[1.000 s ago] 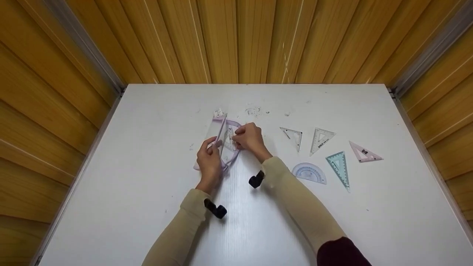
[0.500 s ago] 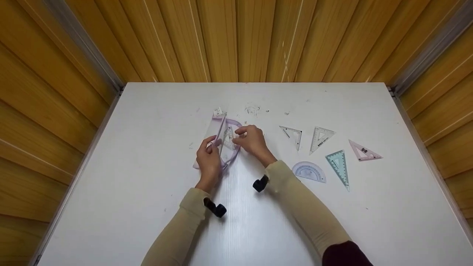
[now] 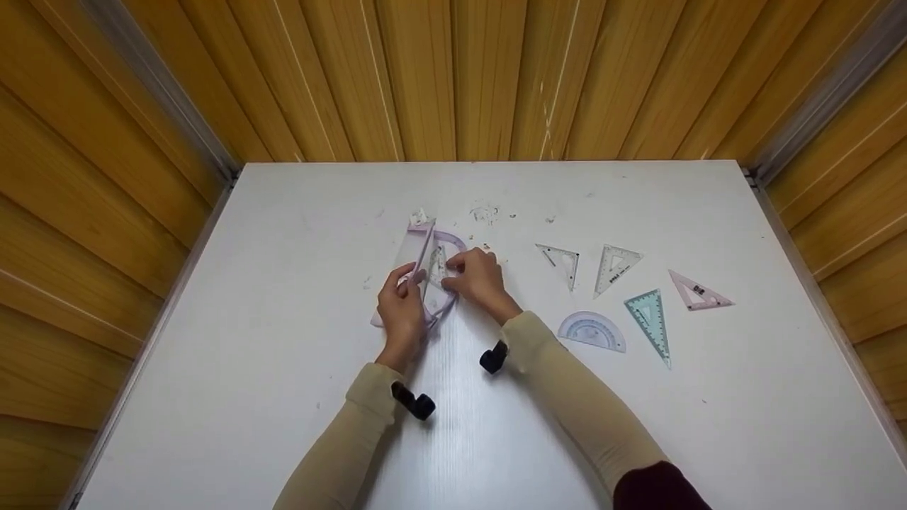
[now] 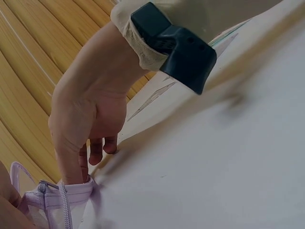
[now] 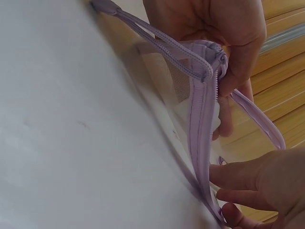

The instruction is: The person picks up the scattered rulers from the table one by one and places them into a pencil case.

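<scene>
Just left of centre in the head view, a translucent mesh zip pouch [image 3: 411,248] with lilac trim stands on the white table [image 3: 212,319], its mouth spread toward the right of the frame. The left hand [image 3: 402,304] pinches the zip edge on the pouch's left side between thumb and curled fingers, about midway along the opening. The right hand [image 3: 480,280] is at the opposite rim, fingertips touching the lilac band; in the left wrist view one digit reaches down behind that rim. I cannot tell whether it is pinching the band or something within. Between the two grips, seen through the opening, lies a clear set square [image 3: 437,268], its right edge just beside the right fingertips.

In the right wrist view, a braided lilac pull cord [image 5: 159,44] hangs from the zip's end and runs to the upper left.

Right of centre in the head view, five pieces lie flat, apart from one another: a thin clear triangle [image 3: 555,255], a second clear triangle [image 3: 608,273] beside it, a pink triangle [image 3: 699,290] farthest right, a teal triangle [image 3: 656,322] lower down, and a bluish protractor [image 3: 594,330] near the right sleeve [image 3: 567,382]. Yellow wooden slats [image 3: 425,78] fill the top of the frame.
</scene>
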{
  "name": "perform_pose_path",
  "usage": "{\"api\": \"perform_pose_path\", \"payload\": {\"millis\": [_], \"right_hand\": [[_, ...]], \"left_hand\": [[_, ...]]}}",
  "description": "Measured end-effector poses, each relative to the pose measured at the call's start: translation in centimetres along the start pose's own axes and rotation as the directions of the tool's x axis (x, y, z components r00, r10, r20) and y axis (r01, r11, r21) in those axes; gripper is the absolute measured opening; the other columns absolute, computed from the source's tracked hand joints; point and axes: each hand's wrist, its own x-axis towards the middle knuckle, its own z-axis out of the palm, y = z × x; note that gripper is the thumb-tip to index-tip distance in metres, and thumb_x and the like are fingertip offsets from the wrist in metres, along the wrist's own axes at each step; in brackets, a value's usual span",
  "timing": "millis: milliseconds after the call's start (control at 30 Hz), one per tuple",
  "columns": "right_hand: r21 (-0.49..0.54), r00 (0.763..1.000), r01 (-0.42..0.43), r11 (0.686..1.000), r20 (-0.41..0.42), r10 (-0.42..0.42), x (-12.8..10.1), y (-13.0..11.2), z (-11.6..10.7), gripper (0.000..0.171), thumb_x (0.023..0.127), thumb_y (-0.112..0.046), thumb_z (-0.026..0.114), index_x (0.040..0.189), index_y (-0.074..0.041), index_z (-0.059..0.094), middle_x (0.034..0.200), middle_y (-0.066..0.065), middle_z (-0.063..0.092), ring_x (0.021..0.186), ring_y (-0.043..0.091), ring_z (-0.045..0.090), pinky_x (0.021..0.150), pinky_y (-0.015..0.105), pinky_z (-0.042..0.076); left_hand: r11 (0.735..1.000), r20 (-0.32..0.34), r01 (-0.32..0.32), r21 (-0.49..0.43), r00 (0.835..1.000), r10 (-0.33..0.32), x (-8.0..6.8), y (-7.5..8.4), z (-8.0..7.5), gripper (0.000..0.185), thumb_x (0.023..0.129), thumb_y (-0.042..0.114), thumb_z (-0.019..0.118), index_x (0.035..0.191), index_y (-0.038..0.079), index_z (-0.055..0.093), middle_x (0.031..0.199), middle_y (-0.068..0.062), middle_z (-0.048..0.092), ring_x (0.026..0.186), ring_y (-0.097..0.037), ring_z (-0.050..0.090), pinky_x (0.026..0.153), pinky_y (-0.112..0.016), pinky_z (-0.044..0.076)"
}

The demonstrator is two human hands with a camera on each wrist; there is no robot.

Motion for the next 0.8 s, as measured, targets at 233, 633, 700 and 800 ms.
{"api": "perform_pose_path", "payload": {"millis": [233,633,700,800], "right_hand": [[-0.052,0.999,0.03,0.998,-0.017,-0.031,0.0,-0.3,0.6,0.035,0.078,-0.024,0.088,0.112,-0.015,0.081,0.101,0.007,0.072,0.099,0.031,0.059,0.088,0.045,0.046],[-0.064,0.999,0.048,0.997,-0.018,-0.05,0.1,-0.5,1.2,0.037,0.078,-0.027,0.088,0.112,-0.017,0.081,0.099,0.007,0.072,0.097,0.031,0.059,0.086,0.045,0.046],[-0.05,0.998,0.057,0.997,-0.014,-0.058,0.2,-0.5,1.1,0.037,0.078,-0.027,0.088,0.113,-0.016,0.081,0.101,0.007,0.073,0.098,0.031,0.06,0.086,0.045,0.047],[0.012,0.998,0.064,0.998,-0.004,-0.064,0.3,-0.3,0.9,0.038,0.079,-0.023,0.088,0.114,-0.013,0.08,0.104,0.008,0.075,0.099,0.03,0.063,0.088,0.043,0.048]], "left_hand": [[0.999,-0.019,-0.038,0.002,0.999,0.038,0.0,-0.1,0.0,0.034,0.101,-0.004,0.051,0.126,0.012,0.069,0.114,-0.011,0.076,0.045,-0.005,0.031,0.044,-0.019,0.026],[0.999,-0.028,-0.049,-0.014,0.998,0.049,0.1,-0.2,0.1,0.035,0.099,-0.007,0.052,0.125,0.009,0.069,0.114,-0.013,0.076,0.047,-0.005,0.031,0.044,-0.019,0.026],[0.999,-0.027,-0.046,-0.009,0.999,0.046,0.1,-0.2,0.1,0.035,0.1,-0.006,0.052,0.125,0.01,0.069,0.114,-0.012,0.076,0.047,-0.005,0.032,0.045,-0.019,0.027],[0.999,-0.021,-0.035,-0.003,0.999,0.035,0.1,-0.2,0.0,0.033,0.101,-0.004,0.053,0.126,0.011,0.069,0.115,-0.012,0.076,0.049,-0.006,0.032,0.045,-0.02,0.027]]}}
